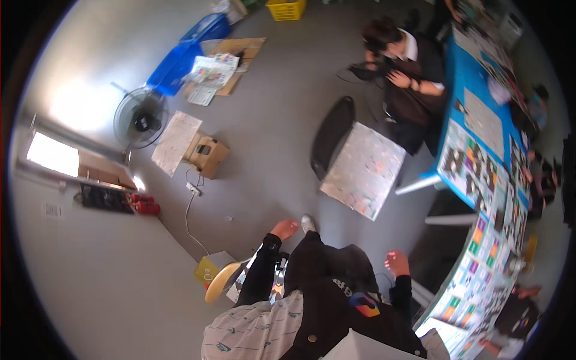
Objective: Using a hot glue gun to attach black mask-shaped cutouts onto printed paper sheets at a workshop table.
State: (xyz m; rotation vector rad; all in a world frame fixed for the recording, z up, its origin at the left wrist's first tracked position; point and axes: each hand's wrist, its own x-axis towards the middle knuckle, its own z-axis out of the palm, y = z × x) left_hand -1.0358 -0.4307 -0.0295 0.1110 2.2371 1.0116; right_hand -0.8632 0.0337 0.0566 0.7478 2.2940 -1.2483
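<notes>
My left hand (285, 229) hangs over the grey floor near my shoe (308, 224), its fingers loosely curled with nothing visible in them. My right hand (397, 264) is held out at my other side, left of the long table (441, 157), touching nothing. Its fingers are curled in as well, and no object shows in them. Both arms wear dark sleeve covers. A dark apron (336, 300) with a colourful emblem covers my front. At the lower edge a white, blocky thing (360, 348) is only partly seen.
A paper-covered board (366, 170) lies by a black chair (333, 135). A seated person (414, 90) works beside the blue-covered table. On the left stand a fan (142, 118), a cardboard box (207, 157) and blue bins (174, 69). A cable (191, 219) crosses the floor near a yellow box (210, 268).
</notes>
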